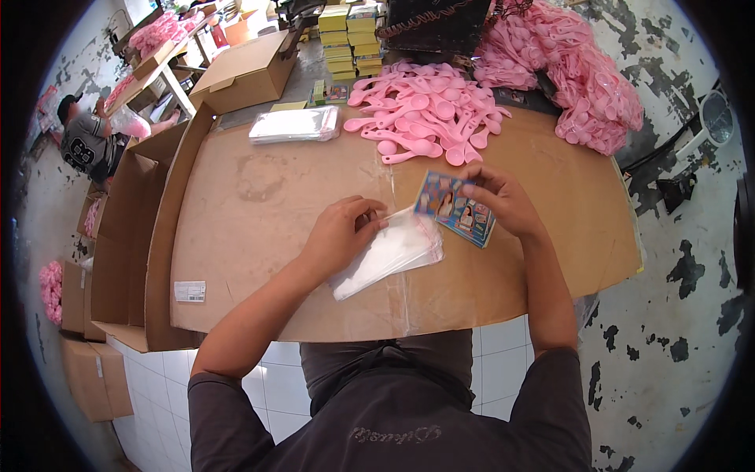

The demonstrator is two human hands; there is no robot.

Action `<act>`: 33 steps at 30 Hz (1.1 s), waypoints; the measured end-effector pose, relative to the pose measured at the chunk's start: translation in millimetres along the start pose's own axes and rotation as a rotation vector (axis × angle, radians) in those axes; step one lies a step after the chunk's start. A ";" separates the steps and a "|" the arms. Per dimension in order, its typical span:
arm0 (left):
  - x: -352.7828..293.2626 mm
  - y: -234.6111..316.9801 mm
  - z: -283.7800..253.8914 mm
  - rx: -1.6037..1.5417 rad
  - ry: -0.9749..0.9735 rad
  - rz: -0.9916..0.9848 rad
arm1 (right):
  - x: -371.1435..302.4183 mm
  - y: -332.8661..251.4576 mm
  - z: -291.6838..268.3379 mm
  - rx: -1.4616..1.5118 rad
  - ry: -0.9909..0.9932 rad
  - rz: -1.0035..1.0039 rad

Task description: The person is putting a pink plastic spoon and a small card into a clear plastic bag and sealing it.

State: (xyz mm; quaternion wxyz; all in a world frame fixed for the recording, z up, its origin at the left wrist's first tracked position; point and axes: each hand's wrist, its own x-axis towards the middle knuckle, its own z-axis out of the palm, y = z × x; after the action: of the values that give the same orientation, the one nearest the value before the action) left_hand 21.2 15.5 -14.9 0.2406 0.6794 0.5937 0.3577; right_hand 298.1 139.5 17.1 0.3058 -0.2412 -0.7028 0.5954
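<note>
Lower centre of frame: the person's dark shirt and both forearms reach up over a desk (259,197) topped with brown cardboard. Left hand (342,232), mid-frame, fingers curled and pinching the top edge of a stack of clear plastic bags (389,256) lying flat on the cardboard. Right hand (503,200), just right of it, fingers closed on a printed colour card (456,208), held tilted, its lower left corner at the mouth of the top bag; whether the card is partly inside, cannot tell. Further up, centre: a loose heap of pink plastic spoons (425,118) on the desk, and left of it a second flat pile of clear bags (295,124). Upper right: a larger mound of bagged pink spoons (582,71). Top centre: stacked yellow packets (342,39). Left edge: open brown cartons (126,228); upper left, another person (86,141) seated on the floor.
</note>
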 end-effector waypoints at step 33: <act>0.6 3.5 -41.4 -0.399 0.122 0.030 | 0.4 20.9 40.0 -0.401 -0.294 -0.244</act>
State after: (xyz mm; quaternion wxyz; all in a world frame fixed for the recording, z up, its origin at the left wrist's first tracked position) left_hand -8.4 11.3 13.8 0.3287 0.6041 0.5145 0.5121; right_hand 268.6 115.9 -7.6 0.2161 -0.1214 -0.8673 0.4317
